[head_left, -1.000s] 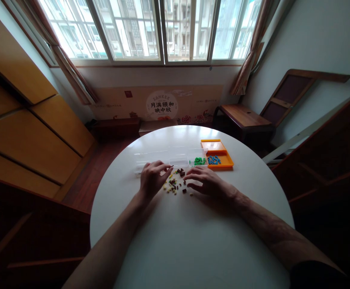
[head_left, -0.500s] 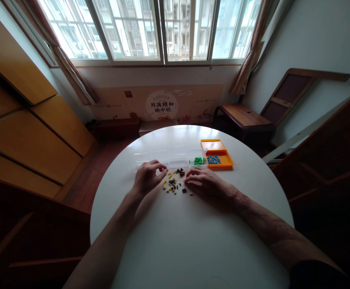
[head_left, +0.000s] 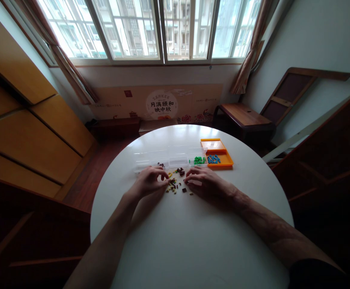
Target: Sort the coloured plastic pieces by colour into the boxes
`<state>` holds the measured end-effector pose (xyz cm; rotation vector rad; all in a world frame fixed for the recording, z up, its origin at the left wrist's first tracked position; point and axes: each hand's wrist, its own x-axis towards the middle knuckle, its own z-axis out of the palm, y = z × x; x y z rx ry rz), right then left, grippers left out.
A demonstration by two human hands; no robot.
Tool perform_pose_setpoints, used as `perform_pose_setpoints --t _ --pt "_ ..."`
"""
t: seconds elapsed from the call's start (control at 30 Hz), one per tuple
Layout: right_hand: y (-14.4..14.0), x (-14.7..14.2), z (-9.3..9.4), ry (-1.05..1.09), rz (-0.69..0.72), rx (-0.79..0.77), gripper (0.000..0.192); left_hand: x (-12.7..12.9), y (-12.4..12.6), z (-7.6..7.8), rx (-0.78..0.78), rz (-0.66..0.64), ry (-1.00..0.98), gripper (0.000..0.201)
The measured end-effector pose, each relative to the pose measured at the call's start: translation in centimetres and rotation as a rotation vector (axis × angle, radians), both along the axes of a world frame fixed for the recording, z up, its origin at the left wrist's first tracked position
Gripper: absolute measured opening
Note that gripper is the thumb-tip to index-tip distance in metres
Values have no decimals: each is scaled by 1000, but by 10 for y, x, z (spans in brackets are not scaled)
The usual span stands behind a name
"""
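Note:
A loose pile of small yellow, brown and dark toy bricks lies on the white table between my hands. At the pile's left edge, my left hand has its thumb and index finger pinched together; whatever is between the tips is too small to make out. My right hand rests at the right side with curled fingers, thumb and fingertips close together beside the bricks. What it may hold is hidden. Behind the hands stands a clear compartment box, with green bricks in its right compartment and dark brown bricks farther left.
An orange tray with blue bricks stands right of the clear box. The round white table fills the middle. Beyond its far edge are a wooden chair and a printed cardboard panel under the window.
My left hand has moved down and slightly right to the pile's edge, its thumb and finger closing. Brown bricks in the clear box have come into view. My right hand has stayed put.

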<state>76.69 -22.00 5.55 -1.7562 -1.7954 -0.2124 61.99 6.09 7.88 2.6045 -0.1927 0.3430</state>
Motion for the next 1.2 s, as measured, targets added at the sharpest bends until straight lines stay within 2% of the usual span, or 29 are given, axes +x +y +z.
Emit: perform_pose_setpoints --t 0.2,0.43,0.6,0.7,0.8,0.97,1.2 --pt "0 0 0 -9 -11 -17 15 -1 -3 1 -19 -10 28 6" --pt "0 1 -1 -7 1 -14 16 1 -3 -1 -46 -67 32 15" --pt "-1 3 -5 10 -9 26 10 1 -7 2 -136 -78 5 22" --pt "-1 1 -5 47 -40 79 7 2 -17 1 -233 -74 -5 24" --pt "0 -2 -2 78 -85 128 10 4 -33 -1 -326 -123 -18 25" --pt "1 -1 -1 66 -90 138 12 10 -57 -5 -446 -145 -23 30" --pt "2 2 -5 35 -70 185 8 17 -63 -16 -535 -149 -6 35"
